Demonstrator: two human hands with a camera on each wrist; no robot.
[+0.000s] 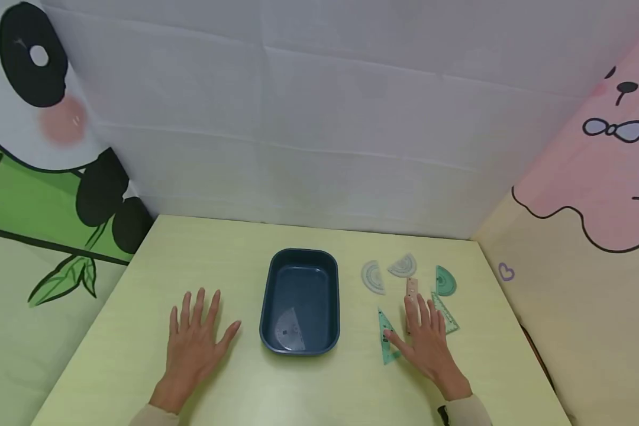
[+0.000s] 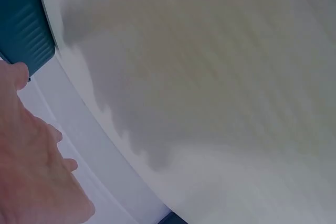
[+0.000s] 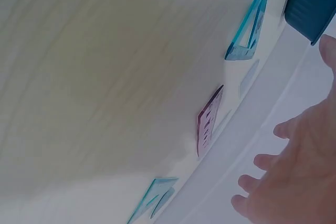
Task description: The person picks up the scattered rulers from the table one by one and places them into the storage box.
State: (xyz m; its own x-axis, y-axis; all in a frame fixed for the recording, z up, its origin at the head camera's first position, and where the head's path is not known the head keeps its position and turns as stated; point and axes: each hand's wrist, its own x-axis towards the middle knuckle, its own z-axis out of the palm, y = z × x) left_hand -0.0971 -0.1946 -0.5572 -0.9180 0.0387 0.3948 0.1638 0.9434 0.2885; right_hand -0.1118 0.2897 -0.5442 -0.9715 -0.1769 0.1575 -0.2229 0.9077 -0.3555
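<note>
My left hand [image 1: 190, 349] hovers over the table left of a dark blue tray [image 1: 266, 296], fingers spread, holding nothing. A clear drawing piece [image 1: 290, 330], seemingly a set square, lies inside the tray near its front. My right hand [image 1: 428, 346], also spread and holding nothing, is above a pink ruler [image 1: 412, 286] and hides part of it. Beside that hand lie a green set square [image 1: 384, 322] on the left and another green set square [image 1: 447, 315] on the right. In the right wrist view, the pink ruler [image 3: 209, 121] lies apart from the fingers.
Behind the ruler lie two clear protractors, one at left [image 1: 373, 277] and one farther back [image 1: 403, 265], and a green protractor [image 1: 445, 281]. The pale yellow table [image 1: 213, 248] ends at a white cloth backdrop [image 1: 309, 130]. Printed cartoon panels stand at both sides.
</note>
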